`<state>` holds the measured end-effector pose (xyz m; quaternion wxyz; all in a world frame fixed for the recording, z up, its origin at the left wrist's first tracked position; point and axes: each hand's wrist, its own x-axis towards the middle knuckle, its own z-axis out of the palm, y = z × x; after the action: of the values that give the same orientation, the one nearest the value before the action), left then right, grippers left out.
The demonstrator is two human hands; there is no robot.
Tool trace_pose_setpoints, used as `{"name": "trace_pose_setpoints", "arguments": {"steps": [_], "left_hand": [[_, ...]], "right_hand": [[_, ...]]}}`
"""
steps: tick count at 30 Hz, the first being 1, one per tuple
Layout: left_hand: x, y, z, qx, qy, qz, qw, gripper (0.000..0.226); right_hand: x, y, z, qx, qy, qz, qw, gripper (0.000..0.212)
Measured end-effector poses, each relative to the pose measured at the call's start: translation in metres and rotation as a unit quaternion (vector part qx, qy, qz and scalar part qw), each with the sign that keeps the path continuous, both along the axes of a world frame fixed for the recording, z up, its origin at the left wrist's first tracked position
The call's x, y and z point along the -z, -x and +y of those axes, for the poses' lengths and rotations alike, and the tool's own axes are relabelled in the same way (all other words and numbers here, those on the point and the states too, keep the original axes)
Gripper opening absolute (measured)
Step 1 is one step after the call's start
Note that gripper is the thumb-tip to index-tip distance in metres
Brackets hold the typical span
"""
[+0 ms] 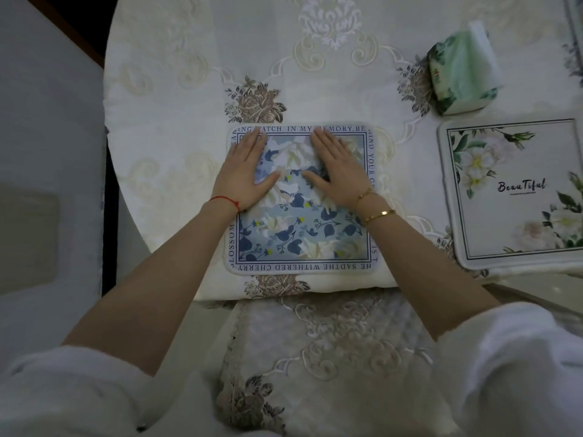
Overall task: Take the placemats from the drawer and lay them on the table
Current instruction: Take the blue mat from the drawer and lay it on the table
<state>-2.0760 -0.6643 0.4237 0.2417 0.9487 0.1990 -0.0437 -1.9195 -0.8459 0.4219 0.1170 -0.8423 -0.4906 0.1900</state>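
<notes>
I see a blue floral placemat (299,222) lying flat on the table (176,127), close to the near edge, on an embroidered cream tablecloth (331,58). Its border carries printed lettering all the way round. My left hand (244,171) and right hand (336,171) both rest palm down on the far half of this mat, fingers straight and pointing away from me, thumbs turned inward toward each other with a gap between them. Neither hand grips anything; they simply press on the surface. A red string sits on the left wrist, and gold bracelets on the right one

To the right, well apart from the blue mat, a second placemat (517,216) lies flat, white with green leaves, pale flowers and the word "Beautiful" on it; its right side runs out of view. Beyond it stands a green tissue pack (462,70) with a white tissue sticking up from the top. White sleeves (504,373) cover my upper arms
</notes>
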Motion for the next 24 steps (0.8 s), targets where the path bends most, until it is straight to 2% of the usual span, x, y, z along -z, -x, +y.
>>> {"name": "trace_pose_setpoints", "arguments": {"steps": [6, 9, 12, 16, 21, 24], "left_hand": [[0.004, 0.005, 0.002, -0.021, 0.002, -0.013, 1.0, 0.083], [0.001, 0.001, 0.001, -0.032, 0.001, -0.004, 0.999, 0.083], [-0.006, -0.017, -0.003, -0.005, -0.003, -0.012, 1.0, 0.079], [-0.009, -0.039, -0.002, 0.041, 0.017, 0.001, 0.999, 0.071], [-0.001, -0.03, 0.012, 0.058, -0.007, 0.012, 0.998, 0.072], [0.001, -0.017, 0.017, 0.043, -0.015, 0.013, 0.999, 0.076]], "right_hand": [[-0.006, -0.029, -0.05, 0.064, -0.003, 0.017, 0.998, 0.09], [-0.01, -0.029, -0.049, 0.094, -0.01, 0.005, 0.995, 0.092], [-0.014, -0.016, -0.013, 0.035, -0.031, -0.025, 0.999, 0.086], [-0.009, -0.002, 0.036, -0.032, 0.005, -0.001, 0.999, 0.081], [-0.002, -0.011, 0.028, -0.036, 0.009, -0.007, 0.999, 0.081], [-0.002, -0.021, 0.004, 0.0, 0.012, -0.009, 1.0, 0.081]]}}
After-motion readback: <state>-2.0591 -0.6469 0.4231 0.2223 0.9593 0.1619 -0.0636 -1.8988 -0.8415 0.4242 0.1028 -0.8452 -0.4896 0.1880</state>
